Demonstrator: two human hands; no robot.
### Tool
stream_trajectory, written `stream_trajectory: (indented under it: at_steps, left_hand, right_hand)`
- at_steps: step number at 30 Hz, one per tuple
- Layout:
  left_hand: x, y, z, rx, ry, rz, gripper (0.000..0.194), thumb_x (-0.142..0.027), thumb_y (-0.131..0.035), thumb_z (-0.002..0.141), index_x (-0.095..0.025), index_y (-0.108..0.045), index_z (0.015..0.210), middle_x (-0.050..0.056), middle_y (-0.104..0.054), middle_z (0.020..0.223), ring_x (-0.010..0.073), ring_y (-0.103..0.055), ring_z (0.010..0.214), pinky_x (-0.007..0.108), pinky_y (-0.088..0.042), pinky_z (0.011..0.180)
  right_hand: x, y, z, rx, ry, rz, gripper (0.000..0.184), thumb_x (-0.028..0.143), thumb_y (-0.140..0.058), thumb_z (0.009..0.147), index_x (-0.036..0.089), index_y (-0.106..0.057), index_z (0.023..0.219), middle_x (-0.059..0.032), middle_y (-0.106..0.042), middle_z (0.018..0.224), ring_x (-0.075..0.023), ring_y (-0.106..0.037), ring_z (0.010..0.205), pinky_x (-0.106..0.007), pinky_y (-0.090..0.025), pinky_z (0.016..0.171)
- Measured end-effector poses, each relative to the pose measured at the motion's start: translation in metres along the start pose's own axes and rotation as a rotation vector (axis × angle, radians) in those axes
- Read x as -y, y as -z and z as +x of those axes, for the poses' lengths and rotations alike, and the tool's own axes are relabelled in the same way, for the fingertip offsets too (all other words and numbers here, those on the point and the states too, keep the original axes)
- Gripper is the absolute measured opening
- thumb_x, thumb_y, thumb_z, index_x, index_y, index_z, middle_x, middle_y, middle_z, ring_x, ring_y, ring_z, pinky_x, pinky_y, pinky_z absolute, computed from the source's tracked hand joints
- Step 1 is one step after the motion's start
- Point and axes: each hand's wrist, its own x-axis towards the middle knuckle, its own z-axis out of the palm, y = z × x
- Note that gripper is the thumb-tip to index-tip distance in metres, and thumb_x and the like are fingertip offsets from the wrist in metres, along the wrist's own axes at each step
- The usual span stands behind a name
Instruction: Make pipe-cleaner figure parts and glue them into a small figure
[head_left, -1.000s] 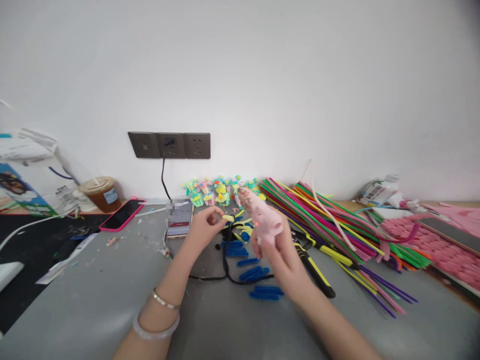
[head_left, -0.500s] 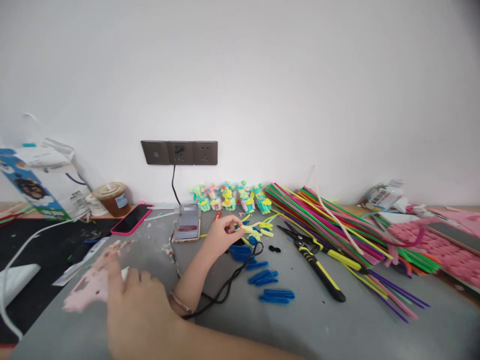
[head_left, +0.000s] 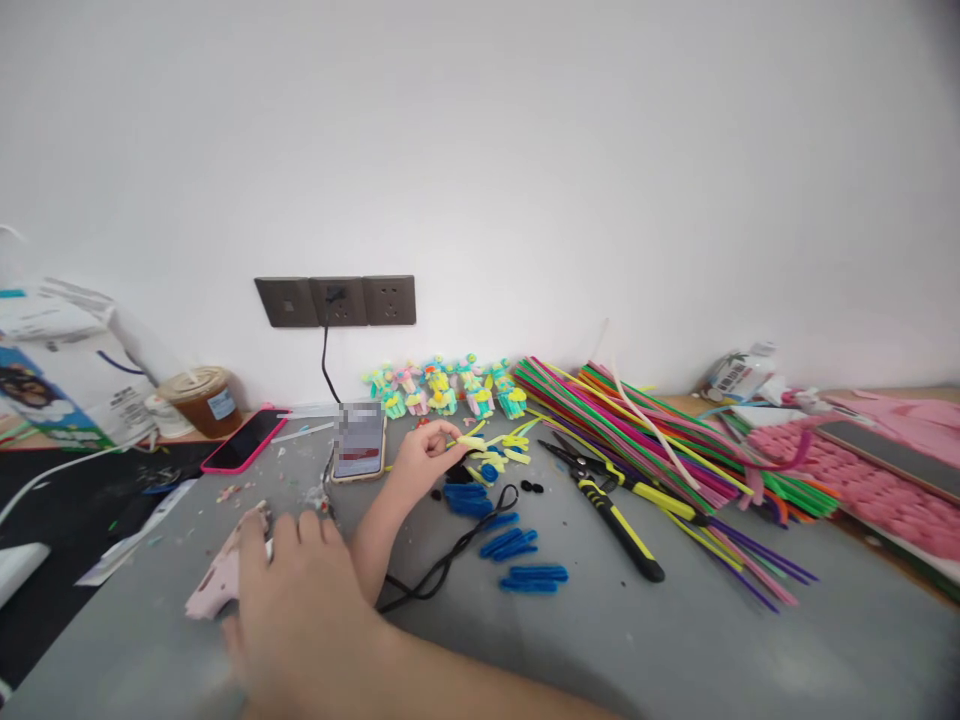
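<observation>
My left hand [head_left: 426, 452] reaches out from under my right forearm and pinches a pale yellow pipe cleaner piece [head_left: 471, 442] between thumb and fingertips. Just beyond it lie more short yellow pieces [head_left: 515, 445]. Blue pipe cleaner pieces [head_left: 534, 578] lie in small groups on the grey table. My right hand [head_left: 304, 590] crosses over to the left, its fingers closed about a pink glue gun [head_left: 217, 580]; much of its grip is hidden behind the hand. A black cord [head_left: 442, 572] runs out from beneath my arms.
Several pipe cleaner figures [head_left: 439, 388] stand along the wall. Black-and-yellow pliers [head_left: 619, 525] lie before a bundle of coloured pipe cleaners [head_left: 637, 430]. A phone [head_left: 358, 445], a pink-cased phone [head_left: 246, 440] and a brown drink cup [head_left: 202, 400] stand on the left.
My right hand has drawn the glue gun to the right, nearer to me. My left hand keeps its pinch on the yellow piece. The whole view has shifted slightly.
</observation>
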Motion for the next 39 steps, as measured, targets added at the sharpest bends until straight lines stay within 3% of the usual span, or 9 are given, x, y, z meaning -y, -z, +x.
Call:
stream_trajectory:
  at_steps: [2,4,8,12,15,20,30,39]
  left_hand:
    - [0.0,0.002,0.001,-0.061,0.01,-0.025,0.022,-0.037,-0.068,0.074,-0.017,-0.059,0.078,-0.01,-0.02,0.052,0.0079,-0.02,0.048,0.024,-0.014,0.05]
    - [0.001,0.003,0.003,-0.117,0.015,-0.05,0.022,-0.037,-0.068,0.073,-0.018,-0.058,0.078,-0.01,-0.021,0.05,0.008,-0.02,0.047,0.025,-0.013,0.049]
    - [0.003,0.005,0.005,-0.177,-0.002,-0.062,0.022,-0.038,-0.066,0.075,-0.018,-0.057,0.078,-0.01,-0.021,0.05,0.0082,-0.02,0.047,0.025,-0.015,0.049]
    - [0.003,0.006,0.005,-0.206,-0.009,-0.055,0.02,-0.035,-0.066,0.075,-0.018,-0.056,0.076,-0.011,-0.02,0.05,0.0081,-0.019,0.048,0.024,-0.016,0.051]
    - [0.001,0.006,0.004,-0.208,-0.003,-0.053,0.019,-0.035,-0.066,0.075,-0.018,-0.057,0.077,-0.011,-0.019,0.051,0.0081,-0.019,0.048,0.023,-0.016,0.051]
    - [-0.001,0.002,0.002,-0.192,0.007,-0.047,0.019,-0.036,-0.064,0.077,-0.019,-0.057,0.078,-0.01,-0.019,0.052,0.0087,-0.019,0.049,0.023,-0.016,0.051]
    - [0.001,0.001,0.001,-0.102,0.014,-0.018,0.019,-0.036,-0.065,0.078,-0.018,-0.058,0.079,-0.01,-0.021,0.052,0.0086,-0.019,0.049,0.023,-0.015,0.051]
    - [-0.002,0.002,0.001,-0.072,0.012,-0.028,0.022,-0.038,-0.067,0.076,-0.018,-0.058,0.08,-0.011,-0.02,0.052,0.0084,-0.019,0.048,0.023,-0.016,0.052]
  right_hand:
    - [-0.017,0.036,-0.015,-0.084,0.07,0.009,0.038,0.031,-0.059,0.084,0.009,-0.057,0.115,-0.0157,-0.064,0.106,-0.0296,-0.059,0.094,-0.042,-0.049,0.08]
    - [-0.044,0.074,-0.028,-0.142,-0.012,-0.008,0.018,0.022,-0.051,0.089,0.012,-0.061,0.099,-0.011,-0.066,0.096,-0.0246,-0.059,0.087,-0.035,-0.046,0.075]
    - [-0.127,0.124,-0.051,-0.172,-0.312,0.027,0.023,0.019,-0.043,0.091,0.017,-0.062,0.078,-0.0023,-0.063,0.069,-0.015,-0.054,0.06,-0.025,-0.036,0.056]
    - [-0.208,0.123,-0.065,-0.153,-0.463,0.046,0.018,0.009,-0.05,0.081,0.018,-0.065,0.077,-0.002,-0.067,0.073,-0.0134,-0.056,0.062,-0.022,-0.037,0.058]
    - [-0.242,0.105,-0.072,-0.154,-0.494,0.032,0.015,0.011,-0.053,0.08,0.017,-0.067,0.078,-0.0034,-0.069,0.076,-0.0145,-0.059,0.067,-0.022,-0.039,0.061]
    - [-0.259,0.088,-0.08,-0.104,-0.529,0.003,0.006,0.014,-0.065,0.072,0.019,-0.067,0.07,-0.0016,-0.069,0.072,-0.0152,-0.061,0.068,-0.022,-0.039,0.06]
    - [-0.266,0.081,-0.079,-0.122,-0.588,-0.053,0.008,0.012,-0.065,0.072,0.019,-0.064,0.068,-0.0029,-0.068,0.072,-0.0153,-0.061,0.069,-0.022,-0.039,0.062]
    - [-0.261,0.096,-0.087,-0.181,-0.548,-0.015,0.009,0.014,-0.063,0.074,0.017,-0.066,0.066,-0.0035,-0.067,0.067,-0.0158,-0.06,0.063,-0.024,-0.04,0.058]
